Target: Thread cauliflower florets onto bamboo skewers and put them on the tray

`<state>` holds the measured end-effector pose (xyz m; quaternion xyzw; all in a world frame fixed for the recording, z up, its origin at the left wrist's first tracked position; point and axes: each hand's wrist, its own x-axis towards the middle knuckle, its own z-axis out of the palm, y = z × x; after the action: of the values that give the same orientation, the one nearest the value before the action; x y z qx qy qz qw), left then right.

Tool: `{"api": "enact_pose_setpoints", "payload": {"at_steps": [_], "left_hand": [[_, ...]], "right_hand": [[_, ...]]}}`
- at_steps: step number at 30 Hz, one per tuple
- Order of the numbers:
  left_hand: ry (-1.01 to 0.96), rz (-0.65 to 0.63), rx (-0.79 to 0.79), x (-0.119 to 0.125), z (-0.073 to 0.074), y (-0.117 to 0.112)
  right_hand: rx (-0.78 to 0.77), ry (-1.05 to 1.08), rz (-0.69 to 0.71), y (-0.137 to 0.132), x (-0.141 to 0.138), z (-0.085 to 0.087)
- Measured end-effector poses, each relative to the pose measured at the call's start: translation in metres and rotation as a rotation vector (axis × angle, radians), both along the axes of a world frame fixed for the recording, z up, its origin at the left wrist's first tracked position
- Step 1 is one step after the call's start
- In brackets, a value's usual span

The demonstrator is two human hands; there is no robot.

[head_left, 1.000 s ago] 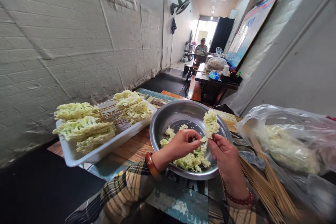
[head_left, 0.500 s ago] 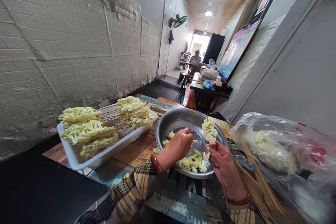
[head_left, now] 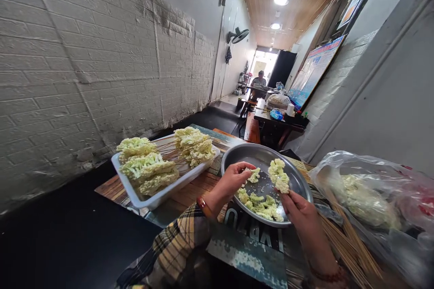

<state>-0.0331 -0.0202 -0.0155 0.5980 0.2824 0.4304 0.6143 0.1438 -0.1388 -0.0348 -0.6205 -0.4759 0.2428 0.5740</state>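
Above the steel basin [head_left: 233, 151], my right hand [head_left: 300, 210] is closed on a skewer of cauliflower [head_left: 278, 176]. The florets stand upright over the fingers, and most of the stick is hidden by the hand. My left hand [head_left: 233, 183] reaches over the basin's left side, its thumb and fingers pinched on a small cauliflower floret [head_left: 253, 175]. Loose cauliflower florets [head_left: 261, 205] lie in the bottom of the basin, with crumbs scattered around them.
Left of the basin, a white tray [head_left: 135, 201] carries stacked cauliflower skewers [head_left: 147, 167]. Bare bamboo sticks [head_left: 356, 239] lie to the right, beside a clear plastic bag [head_left: 334, 160] with cauliflower inside. Farther back, a person [head_left: 260, 79] sits at another table.
The view has shifted, so the scene sits farther right. My left hand has turned and now shows a floret at its fingertips. My right hand still holds the skewer.
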Motion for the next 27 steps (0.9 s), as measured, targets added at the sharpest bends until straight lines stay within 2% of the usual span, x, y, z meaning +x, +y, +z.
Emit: {"api": "enact_pose_setpoints", "payload": {"at_steps": [5, 10, 15, 21, 27], "left_hand": [[-0.046, 0.057, 0.029, -0.013, 0.0, -0.004], [-0.029, 0.086, 0.143, -0.026, 0.0, -0.013], [0.01, 0.101, 0.251, -0.038, 0.009, -0.027], [0.067, 0.068, 0.398, -0.046, 0.012, -0.037], [0.082, 0.089, 0.418, -0.046, 0.01, -0.041]], "right_hand": [[-0.117, -0.101, 0.018, -0.034, -0.032, -0.013], [-0.11, -0.182, 0.004, -0.05, -0.062, -0.025], [-0.168, -0.227, 0.075, -0.052, -0.064, -0.024], [-0.187, -0.129, 0.12, -0.056, -0.062, -0.023], [-0.172, -0.061, 0.123, -0.06, -0.063, -0.025]]}}
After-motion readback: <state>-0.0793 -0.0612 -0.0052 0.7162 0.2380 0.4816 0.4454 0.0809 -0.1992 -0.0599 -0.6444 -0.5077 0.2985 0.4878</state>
